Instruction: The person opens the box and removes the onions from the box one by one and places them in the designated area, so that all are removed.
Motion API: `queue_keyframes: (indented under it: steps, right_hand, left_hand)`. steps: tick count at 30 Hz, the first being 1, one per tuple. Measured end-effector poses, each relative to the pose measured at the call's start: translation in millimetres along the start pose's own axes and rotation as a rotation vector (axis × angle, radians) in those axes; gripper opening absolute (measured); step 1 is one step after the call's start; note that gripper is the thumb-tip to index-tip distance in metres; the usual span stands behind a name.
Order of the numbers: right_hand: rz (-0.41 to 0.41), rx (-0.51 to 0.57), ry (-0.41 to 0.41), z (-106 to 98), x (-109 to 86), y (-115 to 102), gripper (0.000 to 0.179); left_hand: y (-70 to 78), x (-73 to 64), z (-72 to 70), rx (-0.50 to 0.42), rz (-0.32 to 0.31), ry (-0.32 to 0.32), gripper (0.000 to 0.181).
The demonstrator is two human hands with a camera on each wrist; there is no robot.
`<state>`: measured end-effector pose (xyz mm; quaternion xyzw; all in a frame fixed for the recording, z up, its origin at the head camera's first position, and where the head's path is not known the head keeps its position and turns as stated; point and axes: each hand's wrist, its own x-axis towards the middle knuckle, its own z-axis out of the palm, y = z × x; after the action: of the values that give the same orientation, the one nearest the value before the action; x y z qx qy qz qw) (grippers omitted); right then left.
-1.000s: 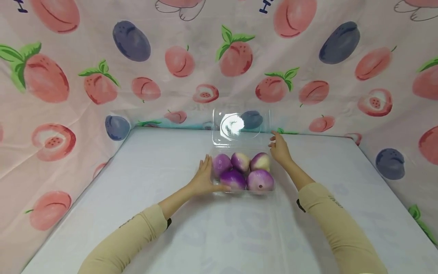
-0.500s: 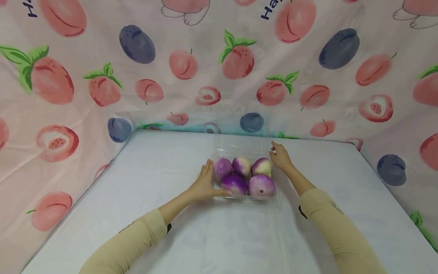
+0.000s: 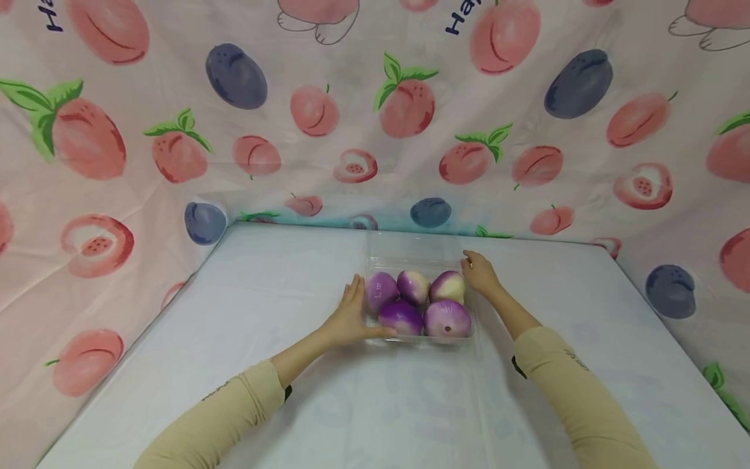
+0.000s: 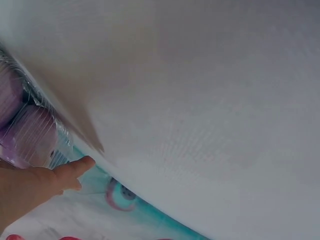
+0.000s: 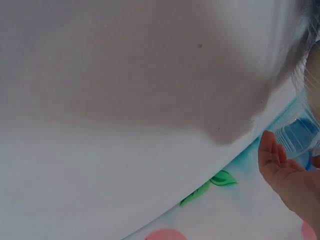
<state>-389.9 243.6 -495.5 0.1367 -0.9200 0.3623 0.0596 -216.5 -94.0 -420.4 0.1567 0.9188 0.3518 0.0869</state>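
A clear plastic clamshell box (image 3: 432, 339) stands on the table, holding several round purple-and-white vegetables (image 3: 447, 318); whether they are onions or turnips I cannot tell. Its clear lid (image 3: 410, 247) lies tilted back behind it. My left hand (image 3: 348, 320) rests against the box's left side with straight, spread fingers, its thumb along the front edge. In the left wrist view a fingertip reaches past the ribbed side. My right hand (image 3: 480, 271) is at the lid's right edge, fingers bent; the right wrist view shows fingers and thumb on either side of the ribbed plastic (image 5: 295, 135).
A white cloth covers the table (image 3: 375, 404). Behind and at both sides hangs a pink fruit-print cloth (image 3: 363, 85), meeting the table's back edge just beyond the lid.
The lid has gone from upright to tilted back, its top edge sinking toward the table. My right hand has come down along with it. The left hand keeps its place on the box.
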Motion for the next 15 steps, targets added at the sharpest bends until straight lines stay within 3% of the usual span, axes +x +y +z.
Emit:
queue_keyframes:
  steps: [2,5,9,15]
  right_hand:
    - [0.028,0.014,-0.027,-20.8,-24.5,-50.8,0.049]
    - [0.067,0.002,-0.023,-38.5,-43.5,-93.7,0.046]
    - [0.065,0.016,-0.043,-52.1,-55.8,-114.6,0.044]
    - [0.040,0.082,-0.064,-64.2,-66.8,-118.0,0.038]
  left_hand:
    - [-0.3,-0.3,-0.1,-0.002,0.000,0.000,0.129]
    - [-1.6,-0.1,-0.3,-0.010,0.001,-0.005,0.128]
    - [-2.2,-0.4,-0.7,-0.026,-0.009,-0.009,0.129]
    - [0.4,-1.1,-0.8,-0.041,-0.005,-0.007,0.129]
